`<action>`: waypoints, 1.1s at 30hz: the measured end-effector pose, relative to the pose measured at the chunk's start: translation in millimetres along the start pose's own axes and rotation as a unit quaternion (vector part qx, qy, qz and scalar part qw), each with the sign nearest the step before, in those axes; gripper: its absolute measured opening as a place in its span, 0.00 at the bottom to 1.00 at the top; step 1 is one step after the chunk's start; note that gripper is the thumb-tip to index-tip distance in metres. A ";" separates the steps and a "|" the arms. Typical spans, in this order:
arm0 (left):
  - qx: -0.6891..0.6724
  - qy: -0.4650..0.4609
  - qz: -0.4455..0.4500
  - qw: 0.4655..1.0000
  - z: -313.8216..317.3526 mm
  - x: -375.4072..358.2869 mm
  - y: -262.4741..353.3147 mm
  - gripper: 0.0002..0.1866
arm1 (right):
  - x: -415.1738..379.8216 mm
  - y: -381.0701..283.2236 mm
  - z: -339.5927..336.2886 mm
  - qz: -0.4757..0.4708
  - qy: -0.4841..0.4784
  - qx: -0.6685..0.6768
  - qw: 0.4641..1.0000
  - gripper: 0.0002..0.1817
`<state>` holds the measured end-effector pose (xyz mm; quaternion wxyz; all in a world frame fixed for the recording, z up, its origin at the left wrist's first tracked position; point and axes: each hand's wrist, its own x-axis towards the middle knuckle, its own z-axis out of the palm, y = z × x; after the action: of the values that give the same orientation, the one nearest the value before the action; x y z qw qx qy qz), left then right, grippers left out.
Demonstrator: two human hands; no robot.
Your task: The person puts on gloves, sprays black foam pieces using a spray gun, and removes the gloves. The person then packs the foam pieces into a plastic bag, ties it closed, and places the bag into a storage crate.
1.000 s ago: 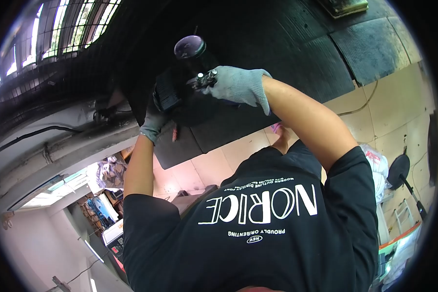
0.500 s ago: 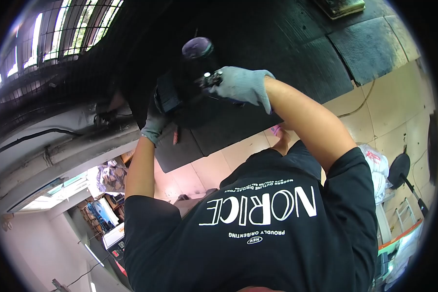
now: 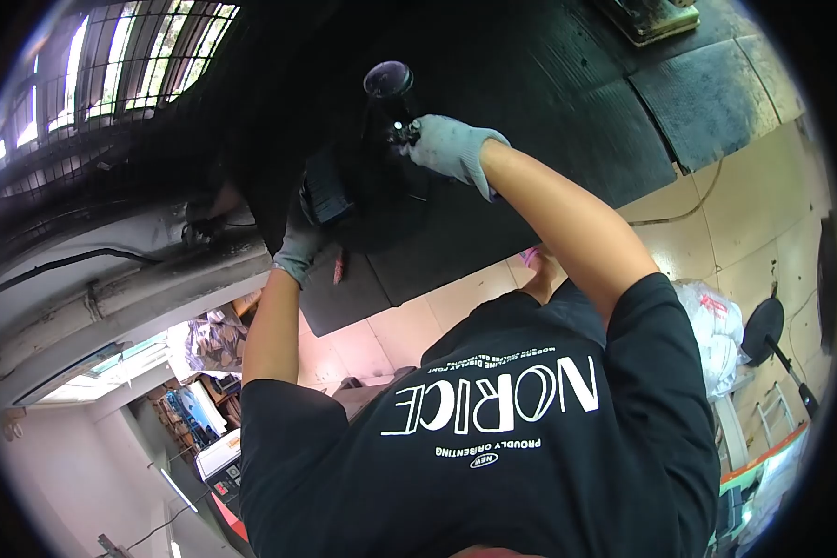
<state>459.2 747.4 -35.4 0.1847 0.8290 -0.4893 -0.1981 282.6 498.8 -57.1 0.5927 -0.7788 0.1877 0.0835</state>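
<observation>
Black T-shirt [image 3: 493, 437] of the person: large white lettering "NORICE" across the cloth, appearing upside down in the head view. Beneath it in that view, a small white line reads "PROUDLY ORIENTING", followed by a small oval badge reading "NEW". On the other side of the large word, two curved lines of very small white print; the words "MODERN OUTLINE DISPLAY FONT" can just be made out, the second line too small to read. White bag [image 3: 716, 325] on the floor: red printing, illegible. No other legible text, number or sign.
</observation>
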 end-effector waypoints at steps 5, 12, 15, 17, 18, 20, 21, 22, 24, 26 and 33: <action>0.005 -0.019 0.003 1.000 -1.7 -1.1 5.9 0.50 | 12.3 4.9 -2.4 -0.010 -0.012 -0.005 1.000 0.12; 0.033 0.013 0.005 0.999 0.4 -1.9 -4.1 0.51 | -9.1 1.4 -1.8 0.004 -0.040 -0.025 0.999 0.15; 0.034 0.004 0.007 0.999 0.6 -1.2 -3.9 0.50 | 4.1 -1.7 -0.8 -0.044 0.009 0.011 0.999 0.13; 0.012 0.006 0.003 1.000 1.1 -2.3 -2.2 0.49 | 6.0 -7.1 -1.1 -0.050 -0.018 0.022 0.998 0.12; -0.024 0.004 -0.010 1.000 1.4 -2.8 1.2 0.48 | 8.2 -9.6 2.4 -0.097 -0.027 0.014 0.995 0.12; -0.094 -0.001 -0.036 0.995 1.6 -1.6 9.1 0.46 | 11.4 -11.6 6.9 -0.161 -0.046 0.000 0.986 0.12; -0.092 -0.007 -0.046 0.995 1.9 -1.1 8.8 0.46 | 12.3 -12.0 8.8 -0.178 -0.056 -0.004 0.982 0.12; -0.090 -0.013 -0.055 0.994 1.3 -0.4 7.7 0.46 | 13.6 -11.8 12.4 -0.165 -0.069 -0.007 0.984 0.12; -0.081 -0.006 -0.048 0.996 0.7 -0.3 4.3 0.47 | 13.8 -11.1 20.5 -0.138 -0.097 -0.012 0.986 0.12; -0.071 0.022 -0.015 0.997 3.8 -1.3 -2.0 0.48 | 0.8 1.5 24.7 -0.170 -0.119 -0.064 0.976 0.14; 0.135 0.022 0.029 0.990 1.8 4.9 -49.2 0.50 | 7.8 -3.3 14.5 -0.145 -0.054 -0.032 0.987 0.12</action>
<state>496.8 765.1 -62.3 0.0871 0.8359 -0.5313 -0.1065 292.3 511.9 -61.0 0.5826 -0.8106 0.0377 0.0446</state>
